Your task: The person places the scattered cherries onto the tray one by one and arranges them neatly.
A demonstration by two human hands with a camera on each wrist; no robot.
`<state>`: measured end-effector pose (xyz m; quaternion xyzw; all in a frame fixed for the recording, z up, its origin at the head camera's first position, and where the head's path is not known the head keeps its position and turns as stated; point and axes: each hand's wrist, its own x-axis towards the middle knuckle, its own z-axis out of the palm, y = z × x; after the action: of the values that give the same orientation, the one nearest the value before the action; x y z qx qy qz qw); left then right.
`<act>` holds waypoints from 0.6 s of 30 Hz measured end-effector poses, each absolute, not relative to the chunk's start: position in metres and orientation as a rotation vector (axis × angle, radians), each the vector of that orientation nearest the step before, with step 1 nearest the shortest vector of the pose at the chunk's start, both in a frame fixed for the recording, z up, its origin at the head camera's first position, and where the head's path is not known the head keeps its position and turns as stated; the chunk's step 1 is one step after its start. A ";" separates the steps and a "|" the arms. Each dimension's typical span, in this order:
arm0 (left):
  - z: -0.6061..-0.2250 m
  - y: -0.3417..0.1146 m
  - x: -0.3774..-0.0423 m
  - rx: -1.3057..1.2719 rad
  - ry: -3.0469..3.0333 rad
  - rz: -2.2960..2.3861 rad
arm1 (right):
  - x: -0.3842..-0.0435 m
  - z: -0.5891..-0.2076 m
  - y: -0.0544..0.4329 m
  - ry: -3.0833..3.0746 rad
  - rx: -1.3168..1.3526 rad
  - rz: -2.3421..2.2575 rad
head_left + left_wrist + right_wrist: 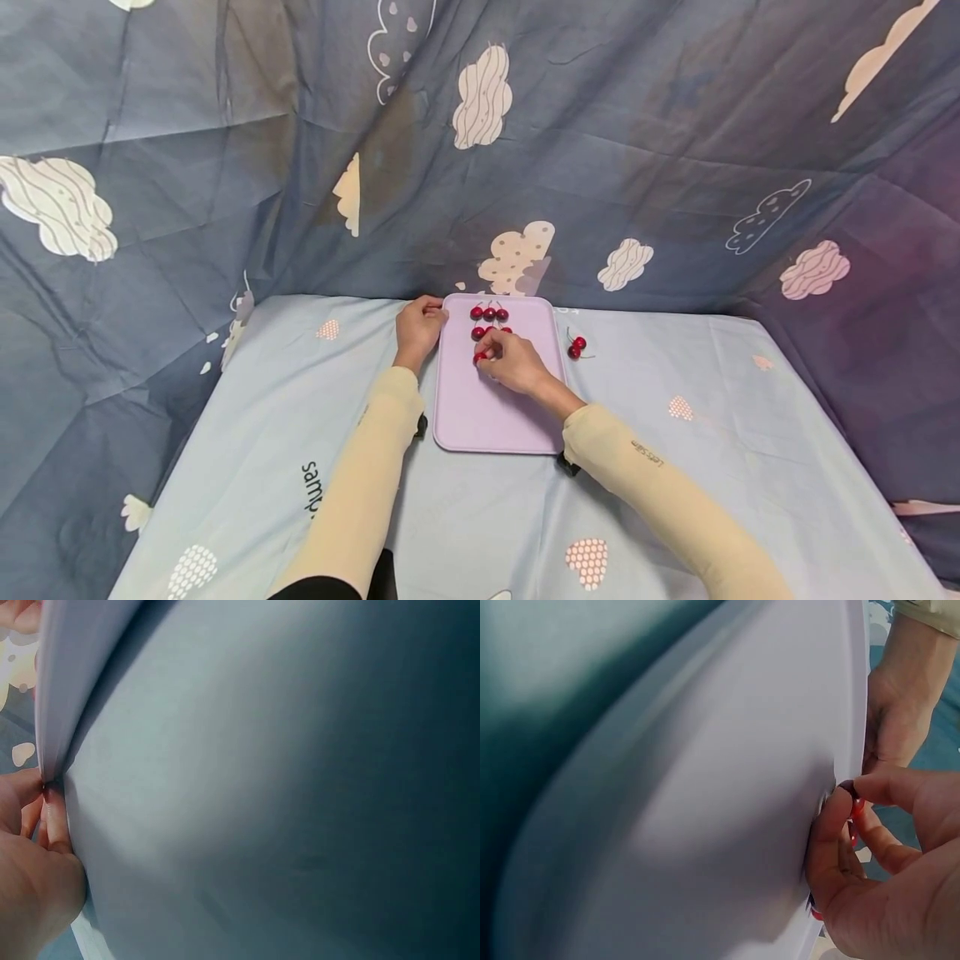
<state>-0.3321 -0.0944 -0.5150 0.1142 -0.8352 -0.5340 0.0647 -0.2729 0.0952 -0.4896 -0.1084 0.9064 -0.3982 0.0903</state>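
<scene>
A lilac rectangular tray (480, 421) lies on the bed-like cloth surface. My left hand (417, 335) pinches the tray's left rim near its far corner; in the left wrist view thumb and finger meet at the rim (56, 742). Over the tray's middle, my right hand (516, 363) pinches a red cherry (479, 357) between thumb and fingertips, close to the tray's surface. At the far end a row of three stemmed cherries (490, 314) sits on the tray. Just nearer is a second row of cherries (477, 332), partly hidden by the right hand.
Two more cherries (575, 352) with stems lie together on the pale blue cloth (660, 500), right of the tray. A dark cloth wall (600, 150) with cloud prints rises right behind the tray's far edge and along both sides.
</scene>
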 end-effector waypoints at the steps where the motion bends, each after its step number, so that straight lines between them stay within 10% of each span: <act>1: -0.515 -0.094 -0.332 0.347 -2.523 -1.608 | -0.273 -0.490 0.095 2.692 -0.321 -1.185; 18: -0.513 -0.095 -0.331 0.326 -2.523 -1.595 | -0.278 -0.494 0.096 2.759 -0.375 -1.162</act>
<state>-0.3306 -0.0946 -0.5133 0.1082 -0.8382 -0.5300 0.0695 -0.2775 0.0965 -0.4936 -0.1240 0.9127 -0.3844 0.0621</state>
